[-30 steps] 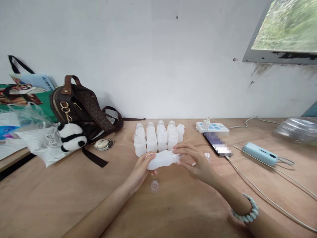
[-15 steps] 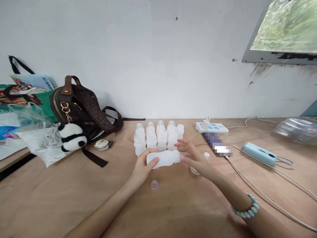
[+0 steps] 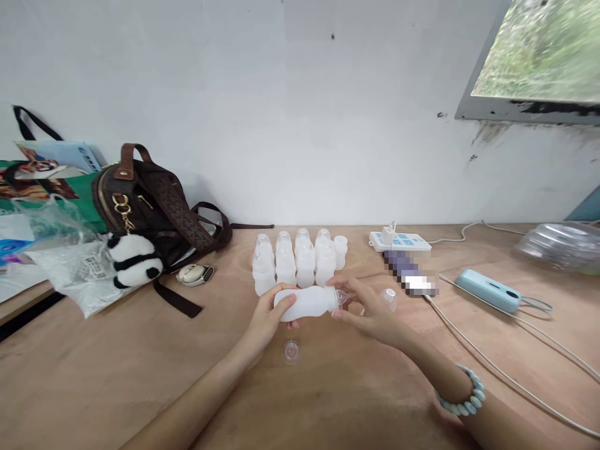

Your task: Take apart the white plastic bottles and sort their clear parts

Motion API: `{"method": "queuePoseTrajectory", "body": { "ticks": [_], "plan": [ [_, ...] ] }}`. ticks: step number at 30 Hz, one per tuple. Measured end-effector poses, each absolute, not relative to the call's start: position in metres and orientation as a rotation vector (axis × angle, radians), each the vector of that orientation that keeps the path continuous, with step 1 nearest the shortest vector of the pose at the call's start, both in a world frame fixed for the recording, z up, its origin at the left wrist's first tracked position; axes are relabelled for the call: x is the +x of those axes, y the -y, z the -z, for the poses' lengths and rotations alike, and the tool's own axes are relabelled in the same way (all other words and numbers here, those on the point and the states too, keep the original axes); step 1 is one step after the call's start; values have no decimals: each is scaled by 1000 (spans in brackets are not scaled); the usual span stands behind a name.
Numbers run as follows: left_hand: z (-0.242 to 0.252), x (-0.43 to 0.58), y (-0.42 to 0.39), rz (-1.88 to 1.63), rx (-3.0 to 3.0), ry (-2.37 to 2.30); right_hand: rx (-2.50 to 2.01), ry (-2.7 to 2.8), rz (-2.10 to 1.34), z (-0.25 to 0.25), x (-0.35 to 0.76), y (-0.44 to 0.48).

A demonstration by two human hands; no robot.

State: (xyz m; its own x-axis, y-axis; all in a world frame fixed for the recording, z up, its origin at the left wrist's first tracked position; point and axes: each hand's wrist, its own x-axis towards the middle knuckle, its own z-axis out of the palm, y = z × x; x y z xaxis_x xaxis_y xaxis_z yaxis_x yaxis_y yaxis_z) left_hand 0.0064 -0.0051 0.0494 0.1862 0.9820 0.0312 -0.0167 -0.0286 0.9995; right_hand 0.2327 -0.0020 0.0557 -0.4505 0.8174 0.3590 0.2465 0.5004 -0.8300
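brown bag (image 3: 154,206) left by wall | panda plush (image 3: 134,261) beside it | power strip (image 3: 400,240) right | blue device (image 3: 487,290) far right

Small frosted white bottle (image 3: 307,303) lies sideways in my left hand (image 3: 266,317), lifted just off tabletop (image 3: 140,375), base left, mouth right. Clear teat-shaped cap (image 3: 345,296) sits at bottle mouth, tip pointing right, pinched by my right hand (image 3: 372,310).

Single head-worn view, looking forward and down, close over wooden table (image 3: 94,375), white wall (image 3: 234,94) behind
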Motion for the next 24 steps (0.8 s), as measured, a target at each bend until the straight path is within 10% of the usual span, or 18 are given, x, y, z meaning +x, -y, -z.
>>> {"method": "queuePoseTrajectory", "body": {
  "ticks": [17, 24],
  "plan": [
    [-32, -14, 16, -1375, 3175, -628, -1142, 1527, -1586, -42, 222, 0],
    [-34, -11, 9, -1505, 2976, -714, -1308, 1784, -947, -72, 240, 0]
  ]
}}
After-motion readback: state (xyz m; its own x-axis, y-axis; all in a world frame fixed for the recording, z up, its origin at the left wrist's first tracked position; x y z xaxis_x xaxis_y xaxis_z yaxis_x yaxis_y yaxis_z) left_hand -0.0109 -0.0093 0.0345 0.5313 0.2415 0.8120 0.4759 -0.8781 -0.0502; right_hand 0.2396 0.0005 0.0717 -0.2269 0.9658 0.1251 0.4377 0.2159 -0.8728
